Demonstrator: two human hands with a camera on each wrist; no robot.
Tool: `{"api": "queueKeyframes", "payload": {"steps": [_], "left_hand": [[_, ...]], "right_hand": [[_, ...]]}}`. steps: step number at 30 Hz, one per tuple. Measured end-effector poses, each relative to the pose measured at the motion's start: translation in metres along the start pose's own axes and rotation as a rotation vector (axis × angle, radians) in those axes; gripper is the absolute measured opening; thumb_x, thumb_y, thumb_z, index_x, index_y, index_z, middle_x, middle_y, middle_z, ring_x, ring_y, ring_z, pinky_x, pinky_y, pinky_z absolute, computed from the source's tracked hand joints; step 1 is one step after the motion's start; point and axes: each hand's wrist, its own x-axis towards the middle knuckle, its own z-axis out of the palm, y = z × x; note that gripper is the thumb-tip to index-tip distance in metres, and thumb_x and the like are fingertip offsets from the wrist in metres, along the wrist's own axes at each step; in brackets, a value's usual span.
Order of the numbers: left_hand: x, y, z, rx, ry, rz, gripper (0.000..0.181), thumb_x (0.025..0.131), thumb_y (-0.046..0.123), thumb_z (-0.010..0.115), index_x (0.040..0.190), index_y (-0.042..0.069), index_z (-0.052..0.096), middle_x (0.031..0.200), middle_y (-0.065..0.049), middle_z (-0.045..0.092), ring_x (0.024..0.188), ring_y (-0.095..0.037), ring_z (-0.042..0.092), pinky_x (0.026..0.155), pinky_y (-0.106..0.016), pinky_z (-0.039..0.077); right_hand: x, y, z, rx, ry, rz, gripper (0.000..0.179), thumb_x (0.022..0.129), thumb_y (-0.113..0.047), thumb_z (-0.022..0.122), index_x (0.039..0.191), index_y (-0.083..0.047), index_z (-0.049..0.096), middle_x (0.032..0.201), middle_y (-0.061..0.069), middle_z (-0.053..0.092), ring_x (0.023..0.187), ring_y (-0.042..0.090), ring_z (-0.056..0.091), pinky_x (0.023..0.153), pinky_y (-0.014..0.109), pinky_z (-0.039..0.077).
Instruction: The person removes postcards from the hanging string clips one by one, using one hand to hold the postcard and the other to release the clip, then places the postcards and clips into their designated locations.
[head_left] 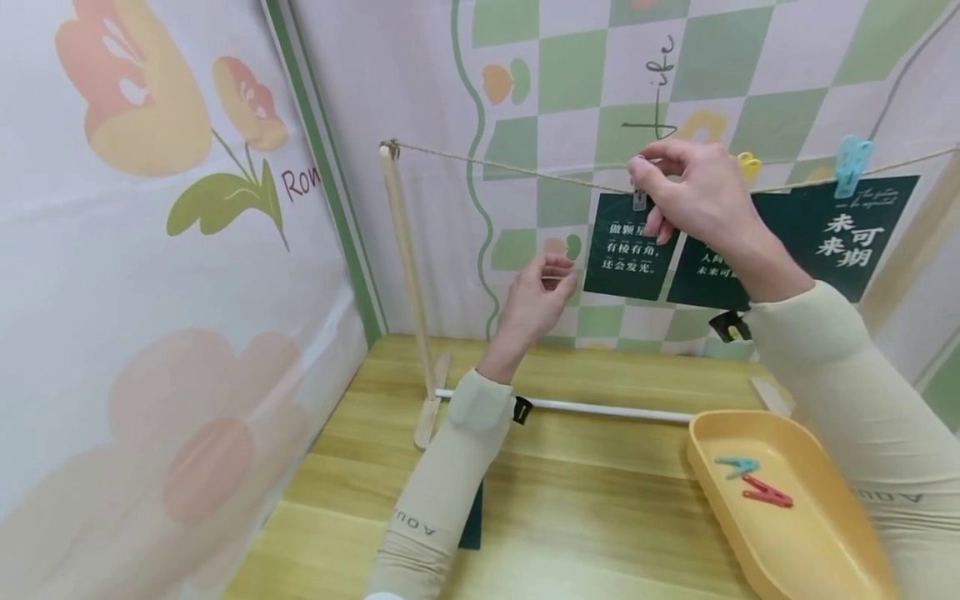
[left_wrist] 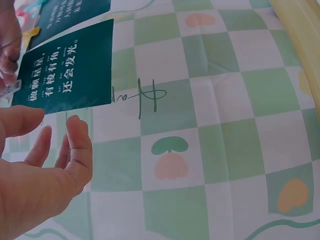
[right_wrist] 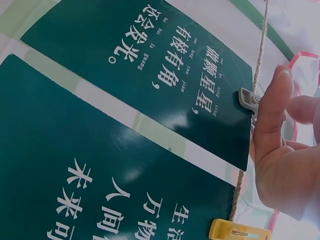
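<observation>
My right hand (head_left: 693, 187) pinches a grey see-through clothespin (right_wrist: 248, 101) at the top edge of a dark green card (head_left: 624, 258) with white writing. The clothespin's jaws are over the card's edge at the twine (head_left: 517, 169). My left hand (head_left: 534, 296) is raised just left of this card, its fingers loosely bent and holding nothing; in the left wrist view its fingertips are close to the card's edge. A second green card (right_wrist: 125, 165) hangs beside it from a yellow clothespin (right_wrist: 240, 230). Farther right, a blue clothespin (head_left: 852, 167) holds a third card (head_left: 855, 242).
A wooden post (head_left: 408, 267) carries the twine's left end, with a white rod (head_left: 607, 408) along its base. At the right stands a yellow tray (head_left: 738, 533) with a blue clothespin (head_left: 738, 465) and a red one (head_left: 767, 492). Another dark card (head_left: 471, 525) lies partly under my left forearm.
</observation>
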Motion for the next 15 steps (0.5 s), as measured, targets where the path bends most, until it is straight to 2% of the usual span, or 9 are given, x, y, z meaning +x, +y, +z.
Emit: {"api": "queueKeyframes", "payload": {"steps": [5,10,15], "left_hand": [[-0.002,-0.003,0.009,-0.016,-0.021,-0.015,0.022,0.096,0.014,0.062,0.118,0.010,0.061,0.119,-0.010,0.067,0.106,-0.021,0.065,0.086,-0.023,0.053],[0.000,-0.005,0.014,-0.009,-0.009,-0.007,0.025,0.096,0.014,0.062,0.120,0.009,0.060,0.119,-0.010,0.067,0.107,-0.022,0.064,0.087,-0.025,0.052],[0.004,-0.004,0.016,0.012,-0.024,0.007,0.029,0.097,0.017,0.061,0.126,0.012,0.059,0.124,-0.008,0.064,0.109,-0.021,0.063,0.088,-0.026,0.053]], "right_hand": [[-0.004,0.001,-0.002,-0.021,-0.017,0.017,0.061,0.098,-0.049,0.050,0.145,-0.009,0.046,0.108,0.017,0.066,0.048,0.019,0.065,0.065,0.008,0.047],[-0.002,0.000,-0.003,-0.029,-0.013,0.018,0.064,0.098,-0.051,0.050,0.147,-0.010,0.044,0.108,0.018,0.068,0.049,0.018,0.066,0.069,0.008,0.045],[-0.001,-0.001,-0.003,-0.017,-0.013,0.016,0.064,0.098,-0.050,0.050,0.147,-0.010,0.044,0.108,0.018,0.067,0.049,0.018,0.066,0.062,0.010,0.049]]}}
